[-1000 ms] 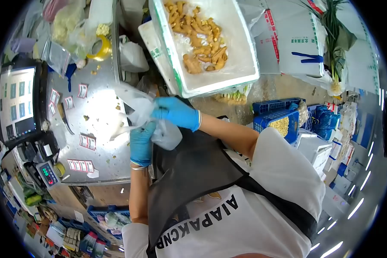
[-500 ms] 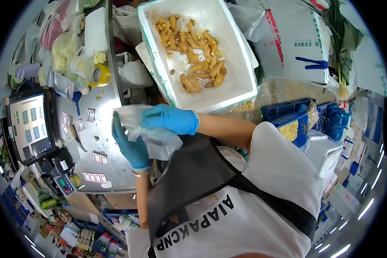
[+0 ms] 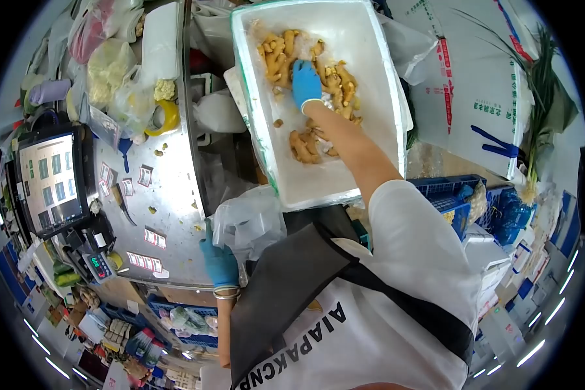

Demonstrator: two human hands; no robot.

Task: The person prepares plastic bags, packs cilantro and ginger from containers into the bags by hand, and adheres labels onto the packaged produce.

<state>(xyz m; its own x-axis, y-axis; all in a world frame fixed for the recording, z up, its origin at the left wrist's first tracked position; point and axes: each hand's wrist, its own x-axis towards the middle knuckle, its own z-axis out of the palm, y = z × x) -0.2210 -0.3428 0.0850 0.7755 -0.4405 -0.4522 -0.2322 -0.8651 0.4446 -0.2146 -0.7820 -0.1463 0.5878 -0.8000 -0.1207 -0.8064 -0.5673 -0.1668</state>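
My right hand (image 3: 307, 84), in a blue glove, reaches down into a white foam box (image 3: 331, 188). Its fingers are bent together over the ginger roots (image 3: 339, 88), and the fingertips are hidden among the pieces. More ginger (image 3: 303, 148) lies nearer the box's front end. Beside the metal counter, my left hand (image 3: 221, 261), also gloved in blue, is closed on the edge of a clear plastic bag (image 3: 250, 221). The bag hangs loosely toward the right, its mouth spread, close to the foam box.
On the metal counter (image 3: 175, 214) lie a knife (image 3: 123, 203), printed labels (image 3: 144, 261) and a yellow tape roll (image 3: 165, 118). A screen (image 3: 51, 182) and a scale display (image 3: 98, 266) stand at its left. Blue crates (image 3: 445, 188) are at right.
My right hand has left the plastic bag and moved forward into the ginger. My left hand has lowered a little, keeping the bag, which now hangs more spread out.
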